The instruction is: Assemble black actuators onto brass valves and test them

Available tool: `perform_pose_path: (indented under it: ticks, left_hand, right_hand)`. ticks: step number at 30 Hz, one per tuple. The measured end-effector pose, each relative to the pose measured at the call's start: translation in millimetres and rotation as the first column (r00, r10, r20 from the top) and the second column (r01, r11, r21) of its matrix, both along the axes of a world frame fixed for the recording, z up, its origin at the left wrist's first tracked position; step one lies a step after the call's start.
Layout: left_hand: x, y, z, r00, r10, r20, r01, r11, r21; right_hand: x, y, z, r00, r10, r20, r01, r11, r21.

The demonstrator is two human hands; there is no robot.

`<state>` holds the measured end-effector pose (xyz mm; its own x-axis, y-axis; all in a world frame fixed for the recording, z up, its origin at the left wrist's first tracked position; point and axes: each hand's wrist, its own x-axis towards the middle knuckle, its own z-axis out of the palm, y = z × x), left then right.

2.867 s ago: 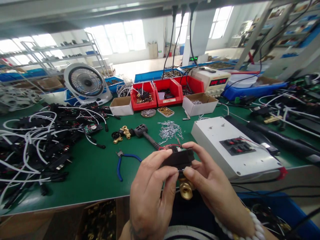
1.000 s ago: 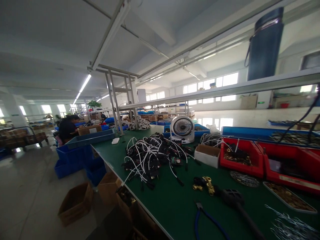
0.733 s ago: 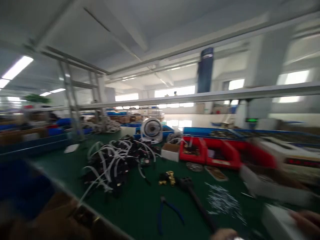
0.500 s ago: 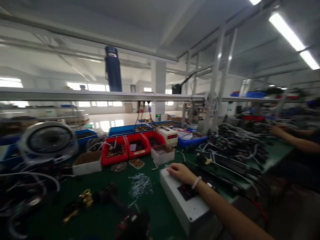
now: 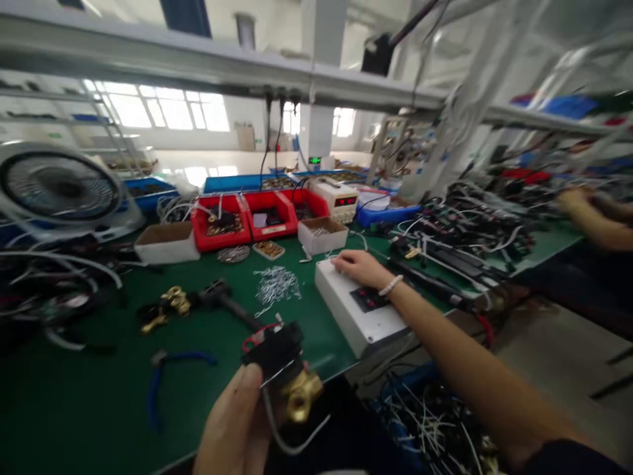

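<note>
At the bottom middle, my left hand (image 5: 235,415) is closed on a brass valve with a black housing (image 5: 277,353). Its brass body (image 5: 301,396) faces right, a thin grey wire loops beneath it and a red wire shows at its top. My right hand (image 5: 363,269), with a beaded bracelet (image 5: 390,285) at the wrist, lies loosely on the far end of a white box (image 5: 341,290). It appears to hold nothing, its fingers slightly bent. A dark panel (image 5: 370,299) with red marks is set into the box top, by the wrist.
Blue-handled pliers (image 5: 155,382), brass fittings (image 5: 175,300) and a pile of small metal wire pieces (image 5: 277,285) lie on the green table. Red bins (image 5: 270,216), a power supply (image 5: 336,198) and a fan (image 5: 64,188) stand behind. Cables heap at right, near another person's hands (image 5: 578,201).
The view has tilted downward, so the table appears higher up. My left hand and the valve have come clearly into view. My right hand remains on the white box.
</note>
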<state>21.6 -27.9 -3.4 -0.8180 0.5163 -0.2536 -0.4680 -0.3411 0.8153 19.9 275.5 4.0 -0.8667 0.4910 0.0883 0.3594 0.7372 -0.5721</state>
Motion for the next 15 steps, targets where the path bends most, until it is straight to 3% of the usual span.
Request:
perform_pose_path:
  ticks: [3,7,15]
  left_hand:
    - [-9,-2,-11.3,0.995,-0.051,0.081,0.05,0.999,0.019]
    - [-15,-5,-21.2,0.993,-0.112,0.041,0.109,0.991,0.075]
    - [-14,-8,-18.2,0.987,-0.158,0.03,0.152,0.978,0.143]
  right_hand:
    - [-5,9,-4.2,0.999,0.026,-0.038,-0.027,0.999,-0.026]
    - [-7,17,-9.8,0.997,0.029,-0.076,-0.032,0.999,-0.037]
    - [-7,17,-9.8,0.996,0.029,-0.086,-0.03,1.0,-0.004]
